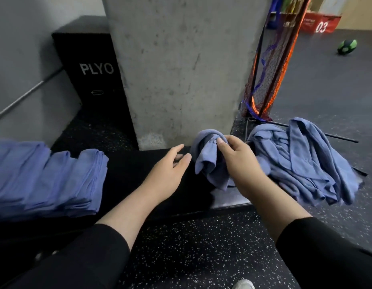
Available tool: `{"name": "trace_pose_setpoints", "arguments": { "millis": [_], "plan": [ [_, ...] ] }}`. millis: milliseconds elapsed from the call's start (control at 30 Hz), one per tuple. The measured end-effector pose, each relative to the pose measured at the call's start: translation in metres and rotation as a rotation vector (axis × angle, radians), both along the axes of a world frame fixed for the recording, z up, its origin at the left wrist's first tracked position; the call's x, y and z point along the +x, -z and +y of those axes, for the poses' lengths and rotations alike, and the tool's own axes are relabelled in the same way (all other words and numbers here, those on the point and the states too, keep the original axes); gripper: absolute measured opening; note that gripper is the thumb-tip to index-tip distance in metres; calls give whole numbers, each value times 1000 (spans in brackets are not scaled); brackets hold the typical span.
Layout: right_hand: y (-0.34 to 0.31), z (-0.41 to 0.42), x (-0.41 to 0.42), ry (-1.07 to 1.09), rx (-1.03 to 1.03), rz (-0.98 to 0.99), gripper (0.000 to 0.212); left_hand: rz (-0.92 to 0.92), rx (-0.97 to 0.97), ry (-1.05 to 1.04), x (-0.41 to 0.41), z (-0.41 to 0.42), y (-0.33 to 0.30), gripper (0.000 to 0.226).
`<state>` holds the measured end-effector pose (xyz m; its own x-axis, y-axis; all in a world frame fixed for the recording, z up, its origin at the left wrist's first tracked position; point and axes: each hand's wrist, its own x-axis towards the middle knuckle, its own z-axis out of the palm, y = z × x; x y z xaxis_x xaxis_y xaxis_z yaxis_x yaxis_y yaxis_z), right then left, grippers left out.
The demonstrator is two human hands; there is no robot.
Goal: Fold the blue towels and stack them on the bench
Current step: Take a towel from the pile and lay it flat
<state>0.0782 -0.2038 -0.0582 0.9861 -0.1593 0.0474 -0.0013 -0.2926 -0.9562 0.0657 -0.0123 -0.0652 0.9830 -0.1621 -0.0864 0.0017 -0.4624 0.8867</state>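
The crumpled blue towel (208, 163) hung bunched over the middle of the dark table (143, 180), pinched at its top by the thumb and fingers of the right hand (237, 161). It looked lifted that way so its length could drop free and a corner be found. The left hand (170, 163) was beside it, fingers loosely spread and holding nothing, apparently reaching for the hanging edge.

To the right, a heap of unfolded towels (301, 161) sprawled over the table's end, close enough to draw from. At the left end, the folded stack (45, 180) lay in overlapping layers, kept well apart from the heap.

Behind stood a concrete pillar (181, 65) and a black plyo box (93, 69).
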Motion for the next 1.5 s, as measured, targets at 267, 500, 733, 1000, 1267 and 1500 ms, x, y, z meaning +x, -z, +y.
{"name": "trace_pose_setpoints", "arguments": {
  "millis": [267, 500, 733, 1000, 1267, 1500],
  "plan": [
    [-16, 64, 12, -103, 212, 64, 22, -103, -224, 11, -5, 48, -4, 47],
    [11, 78, 29, -126, 195, 181, 22, -304, 69, -100, 9, 47, 6, 11],
    [8, 63, 28, -124, -287, -72, 30, -104, -203, -308, 22, 39, -3, 30],
    [21, 72, 3, -357, -575, 16, 36, -34, -306, -325, 23, 38, -6, 18],
    [19, 87, 2, -247, -491, 25, 37, -57, -274, -257, 16, 37, -9, 18],
    [24, 68, 18, -38, -631, -89, 9, -109, -248, -288, 25, 49, -6, 17]
  ]
}}
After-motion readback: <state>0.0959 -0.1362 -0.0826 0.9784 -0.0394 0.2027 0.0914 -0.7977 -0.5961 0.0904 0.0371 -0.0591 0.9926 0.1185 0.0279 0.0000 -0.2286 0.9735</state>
